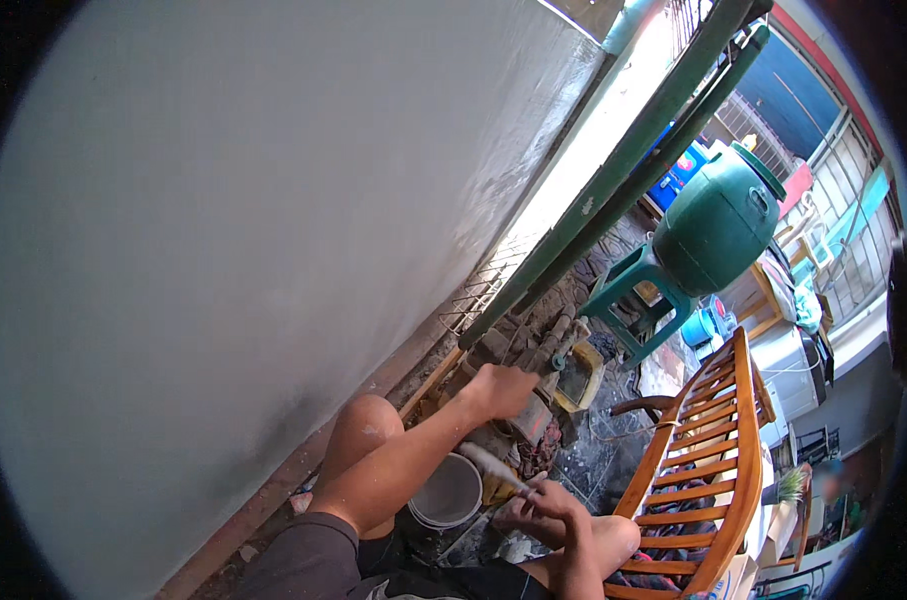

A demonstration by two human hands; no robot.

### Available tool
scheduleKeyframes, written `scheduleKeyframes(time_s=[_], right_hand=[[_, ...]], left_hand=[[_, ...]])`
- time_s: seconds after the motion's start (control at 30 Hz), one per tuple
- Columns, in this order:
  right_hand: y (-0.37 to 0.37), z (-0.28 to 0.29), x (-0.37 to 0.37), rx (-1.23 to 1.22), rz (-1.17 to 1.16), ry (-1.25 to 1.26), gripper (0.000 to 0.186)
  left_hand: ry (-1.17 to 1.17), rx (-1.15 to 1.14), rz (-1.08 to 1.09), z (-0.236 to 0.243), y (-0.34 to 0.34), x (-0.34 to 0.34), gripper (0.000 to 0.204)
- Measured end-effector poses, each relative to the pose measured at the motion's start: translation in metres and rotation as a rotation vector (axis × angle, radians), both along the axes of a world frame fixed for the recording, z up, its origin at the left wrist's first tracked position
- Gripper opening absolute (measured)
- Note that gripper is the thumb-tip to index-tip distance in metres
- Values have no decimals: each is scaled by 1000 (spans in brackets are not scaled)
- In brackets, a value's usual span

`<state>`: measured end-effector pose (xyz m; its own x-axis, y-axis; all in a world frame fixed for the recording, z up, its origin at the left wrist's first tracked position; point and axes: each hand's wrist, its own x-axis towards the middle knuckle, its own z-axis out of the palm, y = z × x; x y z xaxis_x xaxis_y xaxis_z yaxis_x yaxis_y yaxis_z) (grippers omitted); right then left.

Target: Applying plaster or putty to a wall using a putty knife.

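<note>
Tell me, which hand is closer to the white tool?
Right. The right hand grips one end of the white tool; the left hand is out beyond it, not touching it.

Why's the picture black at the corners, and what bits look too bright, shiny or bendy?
Head view: black corners, where the round fisheye picture ends; head view: a washed-out white strip beside the green posts, and glare on the upper right of the grey wall; head view: the wooden bench looks curved, though the lens may only be part of why.
</note>
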<state>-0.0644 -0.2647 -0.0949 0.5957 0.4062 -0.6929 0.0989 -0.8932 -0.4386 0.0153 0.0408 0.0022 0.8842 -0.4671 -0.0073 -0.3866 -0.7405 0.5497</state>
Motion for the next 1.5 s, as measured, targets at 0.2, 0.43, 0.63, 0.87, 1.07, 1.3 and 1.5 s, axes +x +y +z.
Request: scheduleKeyframes(time_s=[0.2, 0.43, 0.63, 0.87, 1.07, 1.3, 1.5], right_hand=[[35, -13, 43, 427, -296, -11, 34], [182, 52, 113, 538, -430, -289, 43], [208, 62, 169, 342, -347, -876, 47], [258, 80, 211, 671, -555, -933, 33], [263, 80, 278, 637, -556, -1140, 38], [281, 107, 201, 751, -408, -773, 41], [234, 93, 181, 627, -452, -931, 39]], left_hand=[[-351, -551, 156, 46, -32, -46, 30], [-677, -742, 72, 25, -37, -61, 35], [-647, -842, -69, 26, -57, -60, 45], [-591, -864, 52, 37, -35, -47, 39], [-587, -779, 16, 32, -34, -44, 36], [-615, -791, 57, 27, -21, -46, 33], [-592, -779, 33, 37, -32, -59, 31]])
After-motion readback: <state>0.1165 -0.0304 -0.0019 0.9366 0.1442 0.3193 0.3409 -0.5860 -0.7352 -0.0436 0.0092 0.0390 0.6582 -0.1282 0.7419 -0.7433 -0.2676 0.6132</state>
